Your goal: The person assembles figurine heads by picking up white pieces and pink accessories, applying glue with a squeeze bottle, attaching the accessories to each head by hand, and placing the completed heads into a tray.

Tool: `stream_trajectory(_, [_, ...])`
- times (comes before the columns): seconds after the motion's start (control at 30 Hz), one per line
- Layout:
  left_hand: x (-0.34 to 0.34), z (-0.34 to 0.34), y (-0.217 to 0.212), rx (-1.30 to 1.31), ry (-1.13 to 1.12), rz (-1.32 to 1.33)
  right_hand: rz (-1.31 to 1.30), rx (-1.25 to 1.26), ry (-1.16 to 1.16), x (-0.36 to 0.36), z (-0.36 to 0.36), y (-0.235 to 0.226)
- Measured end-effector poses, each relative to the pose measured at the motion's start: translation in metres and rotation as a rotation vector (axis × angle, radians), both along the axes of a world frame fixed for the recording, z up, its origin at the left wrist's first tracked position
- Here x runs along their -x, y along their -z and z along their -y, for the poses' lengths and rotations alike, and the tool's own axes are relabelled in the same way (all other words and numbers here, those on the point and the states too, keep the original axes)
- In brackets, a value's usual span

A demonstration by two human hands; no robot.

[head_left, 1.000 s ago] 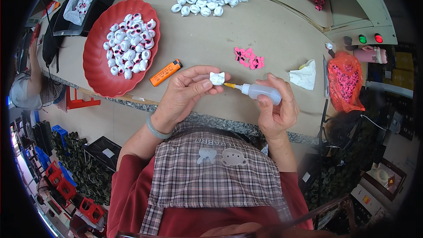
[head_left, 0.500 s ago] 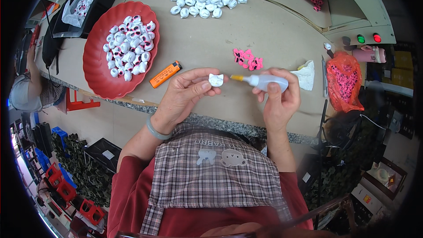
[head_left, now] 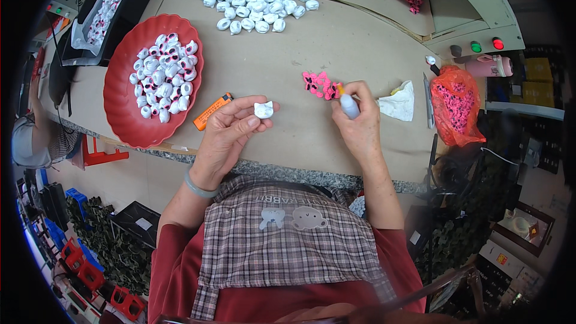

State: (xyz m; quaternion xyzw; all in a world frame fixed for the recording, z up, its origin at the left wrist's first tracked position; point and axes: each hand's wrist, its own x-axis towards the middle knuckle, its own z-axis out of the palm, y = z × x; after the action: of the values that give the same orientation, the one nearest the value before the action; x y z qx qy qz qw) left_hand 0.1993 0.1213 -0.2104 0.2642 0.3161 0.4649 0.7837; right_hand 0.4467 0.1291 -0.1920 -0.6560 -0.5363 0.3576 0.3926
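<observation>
Two hands over the table edge, both busy. Left hand pinches a small white piece between thumb and fingertips, held up just off the surface, palm toward the person. Right hand is closed round a small squeeze bottle, its tip pointing up-left at the pink pieces lying just beyond the knuckles; the white piece sits to the left of the bottle, near but apart. Orange lighter lies slantwise just left of the left hand. Further out: red plate w/ white-and-pink pieces, a loose pile of white pieces at the far side, crumpled tissue, red bag at right. Surface is brown cardboard on a stone-edged bench; workshop clutter and crates on the floor.
</observation>
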Motion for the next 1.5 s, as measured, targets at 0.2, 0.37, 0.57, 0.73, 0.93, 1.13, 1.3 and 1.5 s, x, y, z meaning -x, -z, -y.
stream_trajectory(0.2, [0.001, 0.000, 0.000, 0.002, -0.009, 0.010, 0.451, -0.260, -0.190, 0.014, -0.006, 0.000])
stream_trajectory(0.37, [0.003, 0.001, 0.000, 0.010, -0.007, 0.012, 0.571, -0.263, -0.218, 0.023, -0.011, -0.002])
stream_trajectory(0.57, [0.005, 0.002, -0.001, 0.011, -0.011, 0.017, 0.672, -0.216, -0.288, 0.022, -0.013, 0.001])
stream_trajectory(0.73, [0.005, 0.004, -0.001, 0.029, -0.019, 0.018, 0.642, -0.193, -0.331, 0.018, -0.016, -0.002])
stream_trajectory(0.93, [0.000, 0.005, -0.001, 0.008, 0.005, -0.022, 0.035, 0.053, -0.270, 0.006, -0.010, -0.010])
stream_trajectory(1.13, [-0.015, 0.008, -0.012, -0.018, 0.062, -0.124, -0.495, 0.218, -0.334, 0.009, 0.008, -0.015])
stream_trajectory(1.3, [-0.020, 0.010, -0.012, -0.084, 0.103, -0.244, -0.591, 0.187, -0.392, 0.019, 0.016, -0.014])
stream_trajectory(1.5, [-0.022, 0.013, -0.014, -0.112, 0.123, -0.320, -0.330, 0.053, -0.442, 0.022, 0.018, -0.011])
